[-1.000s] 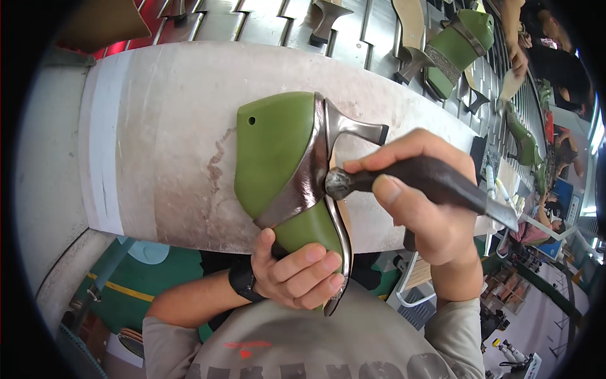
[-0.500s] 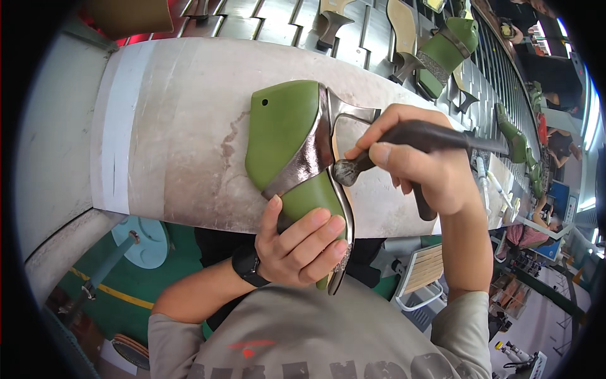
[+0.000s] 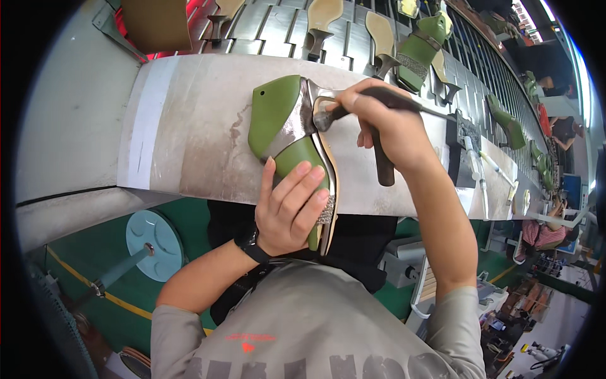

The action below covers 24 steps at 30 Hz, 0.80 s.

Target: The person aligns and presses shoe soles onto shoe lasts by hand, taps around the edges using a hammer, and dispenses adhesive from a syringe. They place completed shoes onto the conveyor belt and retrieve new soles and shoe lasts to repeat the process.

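The left hand [image 3: 284, 211] clasps the near end of the green shoe last [image 3: 273, 120], positioned over the front edge of the pale desk [image 3: 208, 114], while the separate right hand [image 3: 394, 129] grips a dark hand tool [image 3: 384, 164], its round end near the metallic heel [image 3: 324, 93], with heeled soles [image 3: 325, 12] on the slatted conveyor [image 3: 278, 31] beyond.

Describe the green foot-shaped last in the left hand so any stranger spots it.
Start at the long, pale worktop. Over it, the bare left hand grips the smooth green last, crossed by a shiny metallic strap. Unlike the green lasts on the slatted metal conveyor, it is hand-held.
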Each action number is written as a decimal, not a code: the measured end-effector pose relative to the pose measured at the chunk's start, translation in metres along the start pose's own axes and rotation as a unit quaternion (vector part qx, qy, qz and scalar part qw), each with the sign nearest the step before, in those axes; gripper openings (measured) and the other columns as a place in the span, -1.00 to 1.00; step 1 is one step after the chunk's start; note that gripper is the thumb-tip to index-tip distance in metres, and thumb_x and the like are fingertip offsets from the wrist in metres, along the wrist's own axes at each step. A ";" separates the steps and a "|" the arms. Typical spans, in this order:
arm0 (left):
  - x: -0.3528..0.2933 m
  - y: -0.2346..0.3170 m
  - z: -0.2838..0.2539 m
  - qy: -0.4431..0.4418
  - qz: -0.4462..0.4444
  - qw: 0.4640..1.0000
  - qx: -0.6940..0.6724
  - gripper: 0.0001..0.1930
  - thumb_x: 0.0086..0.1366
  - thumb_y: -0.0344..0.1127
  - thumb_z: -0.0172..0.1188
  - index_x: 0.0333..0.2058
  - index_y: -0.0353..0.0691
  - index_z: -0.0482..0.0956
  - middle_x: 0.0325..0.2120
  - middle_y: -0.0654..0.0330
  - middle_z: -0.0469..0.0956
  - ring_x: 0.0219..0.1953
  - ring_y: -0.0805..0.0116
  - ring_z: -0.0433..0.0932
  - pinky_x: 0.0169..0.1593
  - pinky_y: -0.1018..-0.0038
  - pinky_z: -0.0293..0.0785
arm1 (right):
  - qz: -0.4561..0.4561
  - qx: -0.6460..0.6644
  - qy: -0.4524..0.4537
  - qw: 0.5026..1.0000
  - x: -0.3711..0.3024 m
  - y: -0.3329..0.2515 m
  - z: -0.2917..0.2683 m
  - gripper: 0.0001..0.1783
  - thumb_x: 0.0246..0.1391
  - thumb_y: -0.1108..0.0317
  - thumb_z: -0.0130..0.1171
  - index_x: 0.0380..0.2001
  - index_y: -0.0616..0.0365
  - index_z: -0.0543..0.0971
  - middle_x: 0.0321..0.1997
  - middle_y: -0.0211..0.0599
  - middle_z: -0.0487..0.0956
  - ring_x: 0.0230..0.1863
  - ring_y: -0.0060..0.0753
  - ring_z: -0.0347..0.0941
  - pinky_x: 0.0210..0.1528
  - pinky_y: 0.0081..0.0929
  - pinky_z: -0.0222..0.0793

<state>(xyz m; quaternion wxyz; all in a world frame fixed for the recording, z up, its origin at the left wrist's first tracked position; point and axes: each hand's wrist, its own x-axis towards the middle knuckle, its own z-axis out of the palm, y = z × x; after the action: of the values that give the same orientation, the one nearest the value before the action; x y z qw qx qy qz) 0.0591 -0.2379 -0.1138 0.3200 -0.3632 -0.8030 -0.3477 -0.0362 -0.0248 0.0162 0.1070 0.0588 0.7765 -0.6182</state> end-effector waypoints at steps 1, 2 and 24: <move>-0.001 -0.001 -0.001 0.000 0.006 1.000 0.005 -0.28 0.36 -0.03 0.42 0.33 -0.17 0.29 0.28 -0.10 0.45 0.36 -0.15 0.46 0.49 -0.36 0.15 | -0.019 -0.028 -0.011 0.999 -0.006 -0.002 0.000 -0.73 0.20 0.17 0.39 -0.24 0.19 0.73 -0.44 -0.41 0.66 -0.55 -0.62 0.47 -0.49 -0.56 0.41; -0.001 -0.001 -0.001 0.005 0.000 1.000 -0.010 -0.21 0.35 -0.02 0.44 0.38 -0.21 0.25 0.32 -0.15 0.41 0.38 -0.20 0.44 0.49 -0.38 0.12 | -0.037 -0.084 -0.019 0.996 -0.015 -0.007 -0.003 -0.76 0.20 0.23 0.43 -0.26 0.20 0.72 -0.46 -0.40 0.65 -0.52 -0.60 0.50 -0.45 -0.53 0.45; 0.086 -0.089 -0.070 -0.052 -0.460 0.793 -0.395 -0.45 0.57 -0.12 0.17 0.35 -0.36 0.39 0.28 -0.05 0.54 0.23 0.05 0.63 0.29 0.12 0.55 | -0.085 0.456 0.044 0.885 0.031 -0.010 0.063 -0.50 0.39 0.22 0.07 0.26 0.31 0.46 0.05 -0.01 0.69 -0.04 -0.10 0.71 0.01 -0.14 0.68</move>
<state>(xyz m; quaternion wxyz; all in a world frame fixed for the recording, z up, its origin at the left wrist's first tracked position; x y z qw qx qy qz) -0.0401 -0.3061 -0.0388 -0.0910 -0.0632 -0.6834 -0.7216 -0.0625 -0.0895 0.0051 -0.0190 0.0624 0.4153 -0.9073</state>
